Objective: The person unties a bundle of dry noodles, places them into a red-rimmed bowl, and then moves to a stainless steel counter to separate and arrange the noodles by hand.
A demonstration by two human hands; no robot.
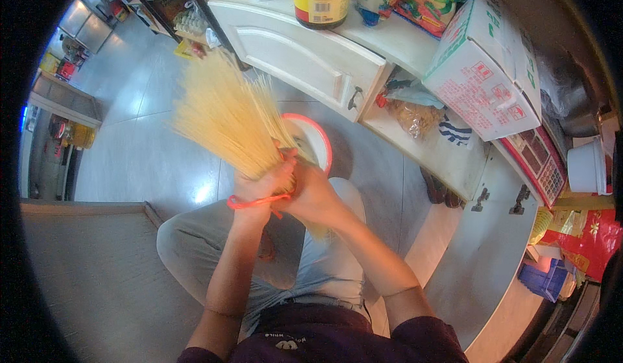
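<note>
A thick bundle of thin, pale-yellow sticks (224, 115) fans out up and away from me; what they are made of is hard to tell. My left hand (260, 183), with a red cord (258, 201) around its wrist, grips the bundle near its lower part. Pressed close beside it, my right hand (314, 192) also grasps sticks, and some ends stick out below its palm. A narrower bunch (267, 107) stands slightly apart on the right of the main fan. Beyond my hands, a white round container with a red rim (327, 141) sits on the floor, partly hidden.
A white cabinet (292, 46) runs across the front, carrying a large jar (322, 0), food packets (426, 3) and a carton (486, 71). A red-edged scale (535, 161) is at right. A grey panel (97, 265) stands close on my left.
</note>
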